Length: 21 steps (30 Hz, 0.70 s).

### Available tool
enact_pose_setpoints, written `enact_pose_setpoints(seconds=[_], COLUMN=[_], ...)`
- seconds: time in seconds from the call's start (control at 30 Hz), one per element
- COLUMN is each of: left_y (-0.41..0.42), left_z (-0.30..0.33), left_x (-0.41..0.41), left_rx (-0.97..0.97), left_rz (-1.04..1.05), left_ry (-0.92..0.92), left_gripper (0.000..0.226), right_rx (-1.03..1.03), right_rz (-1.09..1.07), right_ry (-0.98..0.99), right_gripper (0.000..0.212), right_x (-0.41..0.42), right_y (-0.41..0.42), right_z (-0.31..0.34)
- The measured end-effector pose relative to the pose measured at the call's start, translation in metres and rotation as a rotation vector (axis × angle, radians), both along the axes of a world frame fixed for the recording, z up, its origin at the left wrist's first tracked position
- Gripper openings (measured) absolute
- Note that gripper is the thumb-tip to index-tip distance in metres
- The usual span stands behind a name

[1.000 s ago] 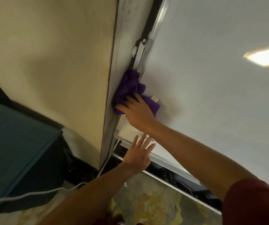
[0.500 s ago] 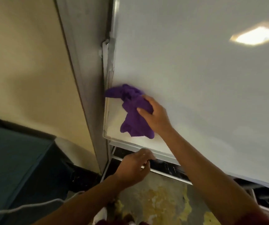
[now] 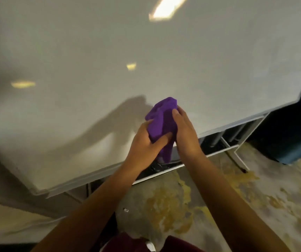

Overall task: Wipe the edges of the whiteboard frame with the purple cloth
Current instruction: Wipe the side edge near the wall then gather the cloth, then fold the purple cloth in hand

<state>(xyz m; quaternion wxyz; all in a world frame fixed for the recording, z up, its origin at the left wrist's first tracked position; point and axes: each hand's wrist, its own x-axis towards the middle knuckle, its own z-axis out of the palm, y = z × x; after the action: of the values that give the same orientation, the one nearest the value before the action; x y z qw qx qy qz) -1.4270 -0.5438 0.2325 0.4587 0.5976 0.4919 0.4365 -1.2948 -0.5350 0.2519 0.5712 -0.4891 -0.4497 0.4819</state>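
Note:
The purple cloth (image 3: 161, 122) is bunched up between both my hands, held in front of the whiteboard (image 3: 109, 70) a little above its bottom frame edge (image 3: 84, 179). My left hand (image 3: 146, 142) grips the cloth from the left and below. My right hand (image 3: 184, 131) closes on it from the right. A tail of the cloth hangs down past the frame edge. The board's lower left corner (image 3: 38, 191) is in view.
A metal stand with rails (image 3: 233, 142) runs under the board. The floor (image 3: 218, 197) is grey with yellow stains. A dark blue object (image 3: 295, 142) stands at the right. A beige wall (image 3: 9, 224) lies at the lower left.
The view has swung right, off the board's left edge. My right hand brought the cloth away from that edge to the middle, and my left hand came up and took hold of it too.

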Motion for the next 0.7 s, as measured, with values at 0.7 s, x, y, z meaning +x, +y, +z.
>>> enact_pose_setpoints(seconds=[0.7], left_y=[0.121], left_z=[-0.013], left_x=[0.441], left_rx=[-0.182], left_rz=[-0.980], left_ry=[-0.152], left_gripper=[0.026], right_rx=[-0.227], right_rz=[-0.531], right_ry=[-0.327], right_gripper=[0.035], right_x=[0.458], right_y=[-0.041], right_z=[-0.026])
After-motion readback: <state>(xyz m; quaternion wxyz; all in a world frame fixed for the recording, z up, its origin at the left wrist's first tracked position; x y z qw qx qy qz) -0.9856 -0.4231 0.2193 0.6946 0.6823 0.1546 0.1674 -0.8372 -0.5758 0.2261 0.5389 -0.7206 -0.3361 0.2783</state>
